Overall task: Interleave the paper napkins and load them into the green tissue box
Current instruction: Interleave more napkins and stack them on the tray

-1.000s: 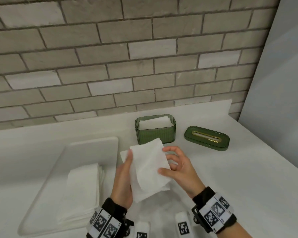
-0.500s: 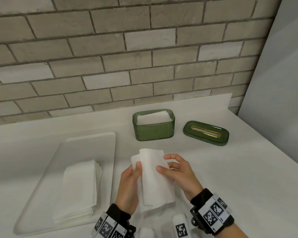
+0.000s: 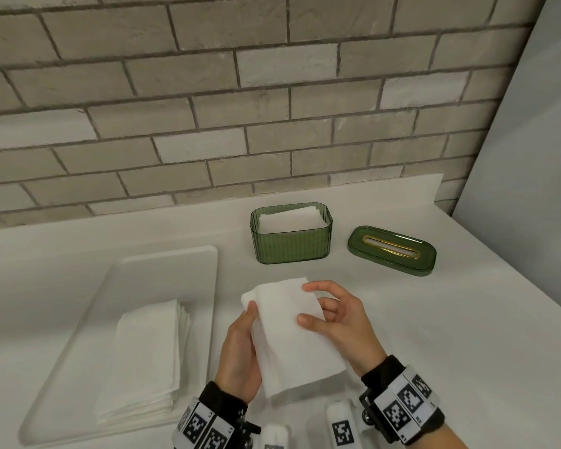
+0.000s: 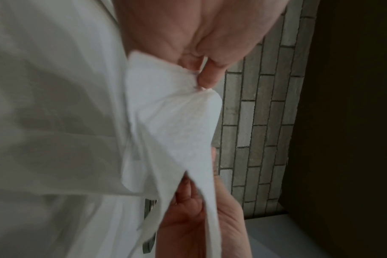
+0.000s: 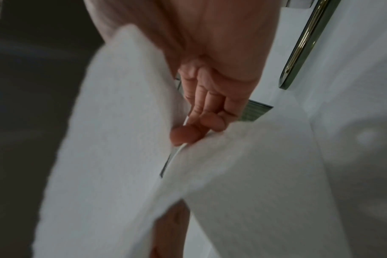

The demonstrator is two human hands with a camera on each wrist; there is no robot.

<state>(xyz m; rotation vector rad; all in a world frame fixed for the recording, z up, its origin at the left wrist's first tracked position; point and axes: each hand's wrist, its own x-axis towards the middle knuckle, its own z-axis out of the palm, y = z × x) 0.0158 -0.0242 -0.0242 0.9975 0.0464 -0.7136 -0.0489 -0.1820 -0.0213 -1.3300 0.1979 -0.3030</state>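
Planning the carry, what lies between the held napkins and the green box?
Head view: only bare white counter separates the folded white paper napkins from the ribbed green tissue box.

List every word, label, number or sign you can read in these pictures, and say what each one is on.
No readable words, brands or numbers.
Left wrist band: black-and-white square code markers, plus tiny characters too small to read.
Right wrist band: the same kind of markers, tiny print unreadable.
Two white devices at the bottom edge: one code marker shows, no text.
Green tissue box and lid: no lettering visible.

head: bright, even, soft shadows, edge distortion | wrists: dimmer, motion-blurred, dark margins
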